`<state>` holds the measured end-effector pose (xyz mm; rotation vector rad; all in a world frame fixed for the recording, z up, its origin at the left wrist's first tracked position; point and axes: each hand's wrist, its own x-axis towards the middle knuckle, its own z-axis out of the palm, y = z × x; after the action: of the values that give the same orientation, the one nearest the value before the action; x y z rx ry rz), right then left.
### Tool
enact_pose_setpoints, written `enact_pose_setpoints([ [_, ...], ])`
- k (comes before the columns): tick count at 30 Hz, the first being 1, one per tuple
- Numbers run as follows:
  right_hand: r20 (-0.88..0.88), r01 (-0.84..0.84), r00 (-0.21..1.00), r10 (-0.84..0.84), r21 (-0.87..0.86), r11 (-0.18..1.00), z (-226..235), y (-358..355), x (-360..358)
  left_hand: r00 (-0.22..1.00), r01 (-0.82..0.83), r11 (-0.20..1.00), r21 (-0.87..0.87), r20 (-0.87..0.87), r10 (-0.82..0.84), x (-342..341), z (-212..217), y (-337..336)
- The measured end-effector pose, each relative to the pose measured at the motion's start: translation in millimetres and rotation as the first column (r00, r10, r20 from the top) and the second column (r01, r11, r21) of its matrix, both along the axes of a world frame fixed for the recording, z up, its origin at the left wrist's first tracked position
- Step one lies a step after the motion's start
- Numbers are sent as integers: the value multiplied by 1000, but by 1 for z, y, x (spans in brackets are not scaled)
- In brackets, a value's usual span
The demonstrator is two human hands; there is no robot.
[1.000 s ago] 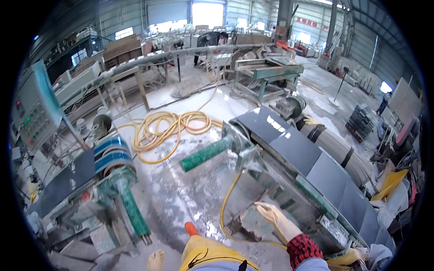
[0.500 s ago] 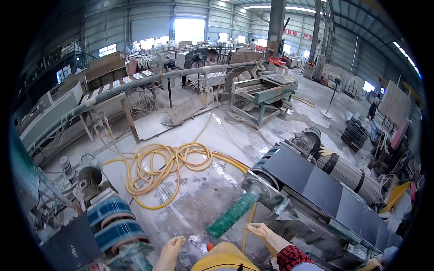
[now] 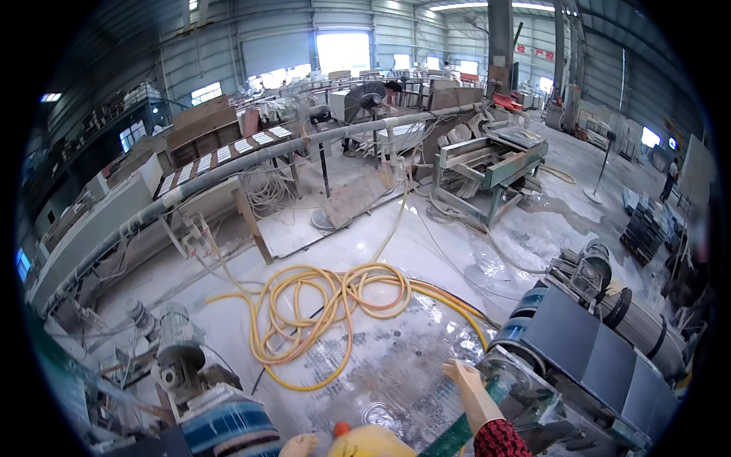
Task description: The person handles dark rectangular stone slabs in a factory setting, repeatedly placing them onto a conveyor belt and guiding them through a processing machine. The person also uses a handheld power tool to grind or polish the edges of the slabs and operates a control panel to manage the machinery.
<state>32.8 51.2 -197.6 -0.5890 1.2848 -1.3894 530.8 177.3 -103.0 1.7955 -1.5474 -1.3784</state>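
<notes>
Head view has tilted up since before — right hand (image 3: 466,387) open over green bar (image 3: 464,426), left hand (image 3: 298,445) unclear.

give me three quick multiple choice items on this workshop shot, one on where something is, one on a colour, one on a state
1. Where does the coiled hose lie?
A. on the wet concrete floor
B. on the conveyor of dark grey slabs
C. hung on a wall

2. What colour is the coiled hose?
A. blue
B. yellow
C. black

3. How is the gloved right hand?
A. closed round the hose
B. gripping a slab
C. open, fingers spread, holding nothing

Answers:
1 A, the loops rest flat on the floor, left of the conveyor.
2 B, every loop is yellow, some tinged orange.
3 C, the fingers point up, apart, near the conveyor's end with nothing in them.
</notes>
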Motion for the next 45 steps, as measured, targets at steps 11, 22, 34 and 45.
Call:
enact_pose_setpoints([
  [11,608,192,791,-61,-152,969,-78,66,-19,928,204,972,-117,-294,-230,52,-147,-253],
  [22,104,528,836,-539,113,842,25,-25,19,855,377,872,311,-479,-199,-153,-76,-365],
  [34,503,734,515,-694,160,661,99,-68,-44,783,613,601,512,-492,-380,-392,-41,-479],
  [45,431,922,139,-891,272,276,95,-80,-45,387,888,-76,454,-825,-412,-712,-1,-415],
])
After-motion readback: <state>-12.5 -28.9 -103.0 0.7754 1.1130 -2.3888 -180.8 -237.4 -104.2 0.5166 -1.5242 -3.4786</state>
